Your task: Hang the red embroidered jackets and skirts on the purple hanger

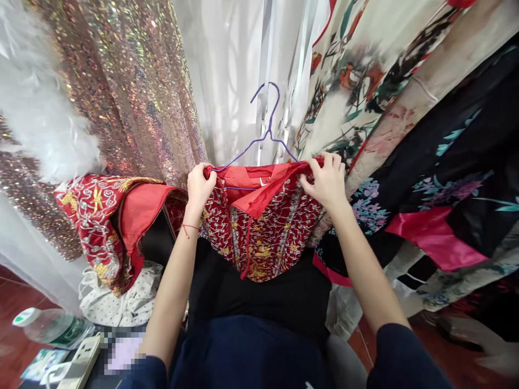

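Note:
A red bodice [259, 246] with gold and silver embroidery hangs between my hands, its red lining showing along the top. Inside it sits a purple wire hanger [270, 132], its hook upright above the fabric and its shoulders running down to the top edge. My left hand [200, 189] pinches the bodice's upper left corner by the hanger's end. At the other top corner, the fingers of my right hand [326, 181] are closed on the red cloth near the hanger's right end. A thin red string hangs down the bodice's front.
Left of my arm lies another red embroidered garment [97, 221] over dotted white cloth [121, 294]. A plastic bottle [54, 327] and a power strip [83, 362] are at lower left. Sequined fabric [138, 81], white curtains [231, 70] and floral garments [365, 70] hang around.

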Available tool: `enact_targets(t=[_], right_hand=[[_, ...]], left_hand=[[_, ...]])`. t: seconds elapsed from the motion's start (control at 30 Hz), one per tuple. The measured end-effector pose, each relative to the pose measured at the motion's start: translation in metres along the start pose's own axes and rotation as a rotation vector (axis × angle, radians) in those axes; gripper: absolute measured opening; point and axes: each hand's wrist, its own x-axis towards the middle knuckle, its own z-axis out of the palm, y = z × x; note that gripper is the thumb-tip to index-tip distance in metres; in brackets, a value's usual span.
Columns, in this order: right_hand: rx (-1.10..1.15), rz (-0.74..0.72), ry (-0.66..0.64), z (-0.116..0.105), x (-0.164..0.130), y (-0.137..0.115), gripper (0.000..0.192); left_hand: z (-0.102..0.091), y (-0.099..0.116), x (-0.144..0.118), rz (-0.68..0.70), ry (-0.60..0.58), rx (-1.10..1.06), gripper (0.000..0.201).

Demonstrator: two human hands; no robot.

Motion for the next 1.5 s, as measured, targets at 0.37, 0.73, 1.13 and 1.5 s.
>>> enact_targets(t=[0.37, 0.73, 1.13, 1.5], right_hand=[[0.043, -0.297, -0.116, -0.002, 0.000, 0.040, 0.024], [0.096, -0.287, -0.101, -0.004, -0.001, 0.047, 0.022], [0.499, -0.132, -0.206, -0.016, -0.030, 0.068, 0.007], [0.700, 0.185, -0.369, -0.046, -0.068, 0.020, 0.037]], left_hand=[[-0.012, -0.014, -0.019, -0.039, 0.132, -0.052, 0.025], [0.006, -0.036, -0.014, -0.389, 0.211, -0.617, 0.016], [0.021, -0.011, -0.043, -0.336, 0.108, -0.651, 0.020], [-0.012, 0.098, -0.098, 0.105, -0.351, 0.019, 0.045]])
